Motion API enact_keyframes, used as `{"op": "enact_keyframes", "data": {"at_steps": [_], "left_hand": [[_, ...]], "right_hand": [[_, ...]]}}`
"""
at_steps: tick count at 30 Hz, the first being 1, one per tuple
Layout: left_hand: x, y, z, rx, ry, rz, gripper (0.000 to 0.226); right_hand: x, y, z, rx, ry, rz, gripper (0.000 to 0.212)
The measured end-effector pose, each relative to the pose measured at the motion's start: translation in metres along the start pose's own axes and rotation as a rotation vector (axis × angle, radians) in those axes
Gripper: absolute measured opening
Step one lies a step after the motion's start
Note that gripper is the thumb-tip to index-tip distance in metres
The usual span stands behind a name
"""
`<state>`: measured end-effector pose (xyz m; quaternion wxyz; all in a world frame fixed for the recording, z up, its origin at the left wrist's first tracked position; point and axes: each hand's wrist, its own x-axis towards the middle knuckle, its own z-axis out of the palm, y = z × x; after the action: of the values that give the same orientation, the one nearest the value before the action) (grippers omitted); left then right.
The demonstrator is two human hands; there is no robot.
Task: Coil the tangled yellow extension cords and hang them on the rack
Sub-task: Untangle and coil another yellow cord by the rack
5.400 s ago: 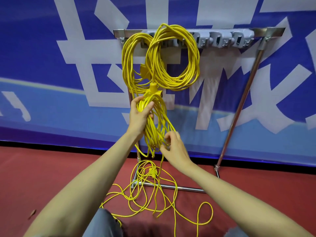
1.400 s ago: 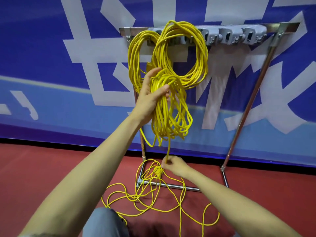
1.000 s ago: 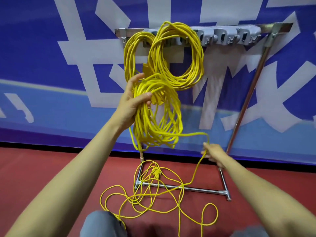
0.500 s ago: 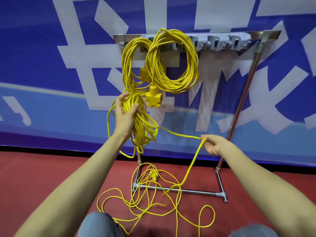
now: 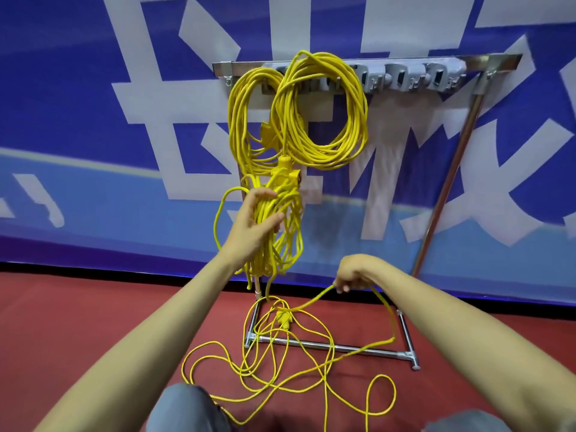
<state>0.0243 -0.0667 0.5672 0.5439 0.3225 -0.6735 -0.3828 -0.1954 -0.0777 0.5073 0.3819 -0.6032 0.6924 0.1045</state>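
Gripping a half-made coil [image 5: 280, 241] of yellow cord, the left hand [image 5: 252, 226] holds it up just below the bundles on the rack. The right hand [image 5: 352, 272], lower and to the right, has its grip pinched on a single strand that runs down to the floor. Two coils [image 5: 330, 126] already hang from the rack [image 5: 486, 61] — so the job looks past halfway to me. What is left is the loose tangle [image 5: 274, 366] sprawled over the foot bar [image 5: 358, 349] — to be gathered in and hung. Underfoot is a red floor [image 5: 93, 322]; a blue-and-white banner [image 5: 93, 88] covers the far wall.
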Motion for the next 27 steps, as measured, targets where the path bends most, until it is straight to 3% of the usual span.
{"op": "enact_keyframes", "data": {"at_steps": [1,4,6,8,15,20,23,27], "left_hand": [[-0.002,0.001,0.002,-0.014,-0.023,-0.003,0.030],[-0.009,0.000,0.007,-0.048,-0.078,-0.035,0.029],[-0.014,-0.004,0.011,-0.033,-0.113,-0.053,0.029],[-0.020,-0.010,0.018,-0.030,-0.150,-0.069,0.030],[-0.034,-0.025,0.040,-0.044,-0.115,-0.153,0.031],[-0.034,-0.029,0.045,-0.149,-0.128,-0.250,0.033],[-0.035,-0.029,0.050,-0.205,-0.162,-0.305,0.033],[-0.038,-0.032,0.050,-0.291,-0.174,-0.359,0.032]], "right_hand": [[0.000,-0.003,0.002,0.248,-0.088,0.006,0.031],[0.003,-0.009,-0.005,1.421,-0.228,0.003,0.028],[0.003,-0.011,-0.020,2.020,-0.131,-0.018,0.019],[0.003,-0.012,-0.032,2.341,0.011,0.001,0.018],[-0.008,-0.033,-0.045,2.849,0.249,0.069,0.036],[-0.004,-0.036,-0.048,3.010,0.227,0.136,0.041],[-0.010,-0.038,-0.047,3.025,0.238,0.128,0.043],[-0.022,-0.047,-0.041,2.874,0.285,0.076,0.041]]}}
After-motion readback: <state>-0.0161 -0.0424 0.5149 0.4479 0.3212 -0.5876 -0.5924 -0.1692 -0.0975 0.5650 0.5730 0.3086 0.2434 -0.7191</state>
